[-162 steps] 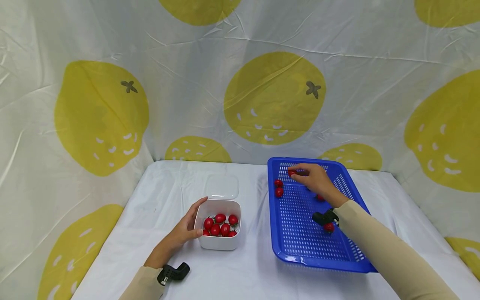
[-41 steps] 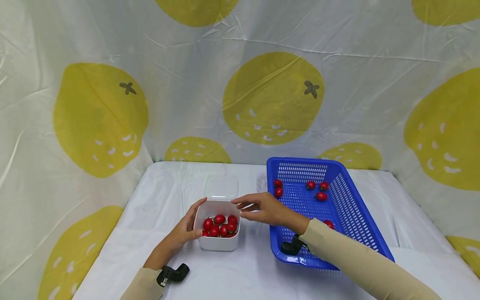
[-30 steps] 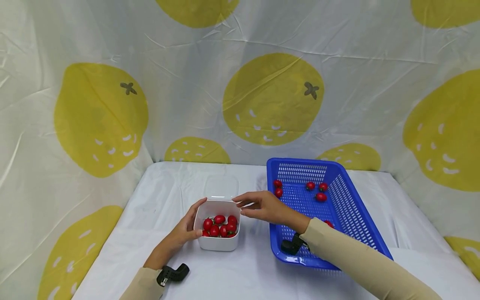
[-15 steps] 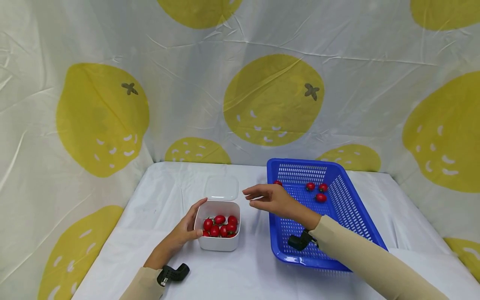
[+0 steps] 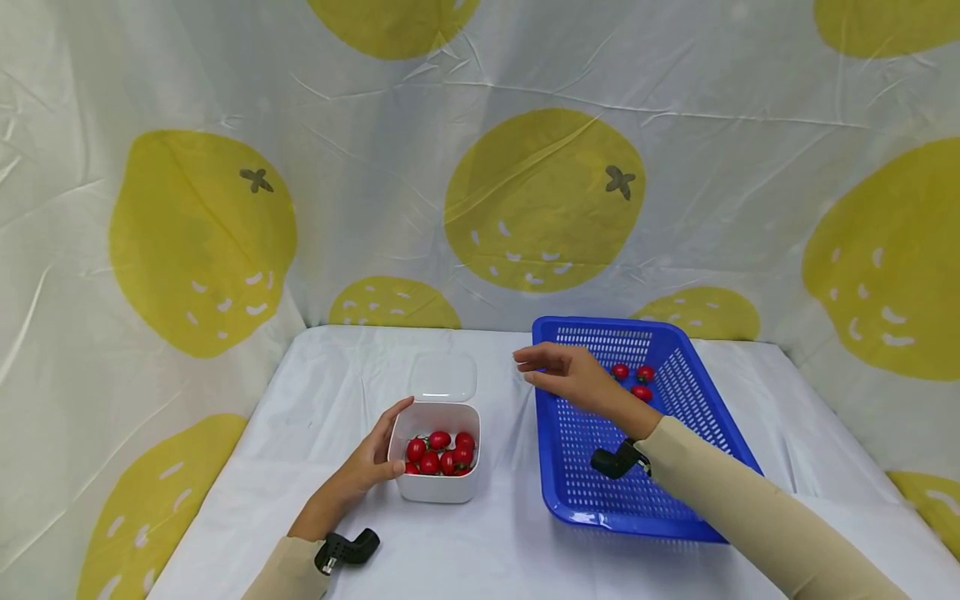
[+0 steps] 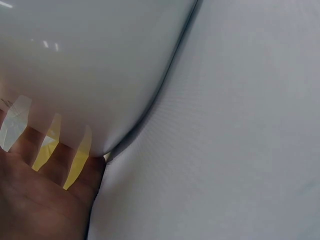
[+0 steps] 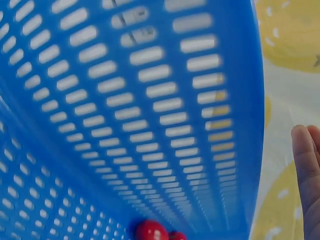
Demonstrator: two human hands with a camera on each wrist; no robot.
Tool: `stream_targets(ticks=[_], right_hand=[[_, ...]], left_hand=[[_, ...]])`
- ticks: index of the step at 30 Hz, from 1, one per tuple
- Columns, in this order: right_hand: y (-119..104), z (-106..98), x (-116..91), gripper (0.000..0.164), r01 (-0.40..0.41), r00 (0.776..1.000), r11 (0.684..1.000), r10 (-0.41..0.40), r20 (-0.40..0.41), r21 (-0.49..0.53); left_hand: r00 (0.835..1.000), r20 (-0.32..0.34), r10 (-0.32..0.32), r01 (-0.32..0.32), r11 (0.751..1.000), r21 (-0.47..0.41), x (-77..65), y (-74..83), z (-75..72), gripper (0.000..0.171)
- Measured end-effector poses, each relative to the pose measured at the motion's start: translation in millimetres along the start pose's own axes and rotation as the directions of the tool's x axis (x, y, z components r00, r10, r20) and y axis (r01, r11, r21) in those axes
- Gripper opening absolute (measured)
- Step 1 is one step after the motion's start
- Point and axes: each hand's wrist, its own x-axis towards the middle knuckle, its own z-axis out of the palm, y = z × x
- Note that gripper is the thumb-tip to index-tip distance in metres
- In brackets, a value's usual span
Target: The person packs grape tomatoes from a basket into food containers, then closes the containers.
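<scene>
My left hand (image 5: pixel 375 458) holds the left side of a square white container (image 5: pixel 438 488), thumb at the front rim and fingers along the outer wall. In the left wrist view, the fingers (image 6: pixel 62 160) lie against the container's glossy wall (image 6: pixel 95 65). Several cherry tomatoes (image 5: pixel 429 462) with green stems sit inside it. My right hand (image 5: pixel 581 375) hovers over the left wall of a blue perforated basket (image 5: pixel 551 492), fingers loosely extended and nothing between them. Three cherry tomatoes (image 5: pixel 641 392) show at the basket's far end; the hand and forearm hide part of the basket floor.
A clear lid (image 5: pixel 443 377) lies on the white cloth right behind the container. The cloth-covered table (image 5: pixel 330 375) ends at a hanging curtain (image 5: pixel 360 183) printed with yellow lemons. Black wrist cameras (image 5: pixel 348 548) sit on both wrists.
My right hand pinched a cherry tomato in the basket, brought it to the container, and now has moved back right over the basket. One more tomato lies in the container; the left hand stayed.
</scene>
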Motion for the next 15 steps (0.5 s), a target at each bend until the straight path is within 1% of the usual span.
stream_targets(ticks=[3,8,15], right_hand=[[3.9,-5.4,1.3,0.036,-0.007,1.0,1.0,0.007,-0.011,0.001],[14.1,-13.7,3.2,0.036,-0.018,0.999,1.0,0.018,-0.035,0.001],[27.3,-24.2,0.7,0.04,-0.06,0.997,0.998,0.059,-0.056,-0.005]], left_hand=[[1.0,-0.007,-0.003,0.003,1.0,0.005,-0.5,0.0,-0.7,0.086],[1.0,-0.011,0.01,-0.01,1.0,0.014,-0.4,1.5,-1.0,0.086],[1.0,-0.015,-0.015,0.016,1.0,0.014,-0.3,0.1,-0.2,0.086]])
